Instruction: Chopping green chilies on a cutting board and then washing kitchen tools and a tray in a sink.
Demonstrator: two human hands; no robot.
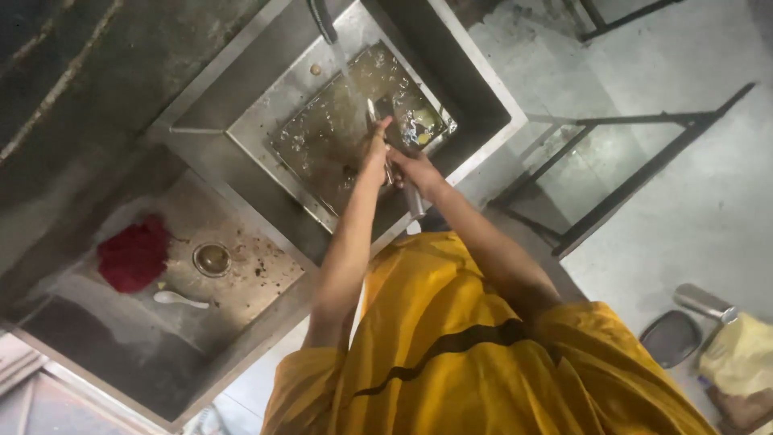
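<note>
Overhead, both hands meet over a steel sink basin [266,121] filled with murky water. The left hand [375,147] is closed around the upper part of a metal utensil [372,111], which looks like a spoon or ladle, though its exact kind is hard to tell; its bowl pokes up above the fingers, under the thin stream falling from the tap [322,18]. The right hand [412,167] grips the lower end, where a steel handle [414,201] sticks out toward the yellow shirt [451,338]. Beside the hands, pale scraps [423,125] float in the water near the basin's far corner.

To the left lies a second, drained basin [121,354] with a round drain [212,258], a crumpled red cloth [134,254] beside it and a white spoon [179,300] just below. Dark specks spot its floor. On the grey floor to the right stand a black metal frame [636,173], a steel cup [704,302], a dark lid [671,338] and a yellowish bag [745,358].
</note>
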